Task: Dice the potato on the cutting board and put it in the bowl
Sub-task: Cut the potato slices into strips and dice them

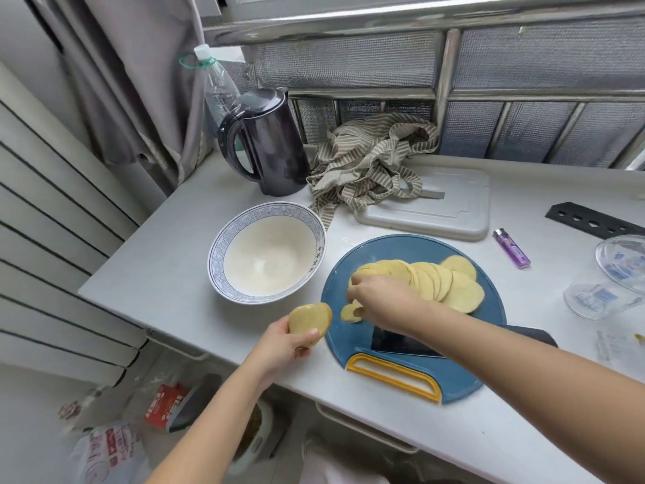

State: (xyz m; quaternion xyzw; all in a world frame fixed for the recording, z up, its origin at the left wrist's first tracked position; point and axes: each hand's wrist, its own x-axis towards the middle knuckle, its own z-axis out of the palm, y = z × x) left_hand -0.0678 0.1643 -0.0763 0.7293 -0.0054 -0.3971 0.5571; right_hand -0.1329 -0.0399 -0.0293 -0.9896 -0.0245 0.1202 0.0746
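The potato is cut into round slices. They lie in a row, each leaning on the next, on the blue board. None are diced yet, and the bowl next to the board has nothing in it.

The right hand reaches over the board. Its fingers are bent down, and the thumb and a finger seem to pinch a small slice at the near end of the row. The left hand holds a thick piece of potato just off the board's left side. The thumb is on its front and the other fingers are curled behind it.

The knife lies flat on the board, right under the right arm. I think this is the biggest danger. If the arm drops or pulls back low, it could rub on the blade.

The thick piece is out over the table, not far from the table's edge. Wet potato is slippery, so it could pop out of the hand and fall to the floor.

The slices could also slide apart if they are piled up for cutting. Then the knife would wobble near the fingers, and the bits would come out in all sizes.
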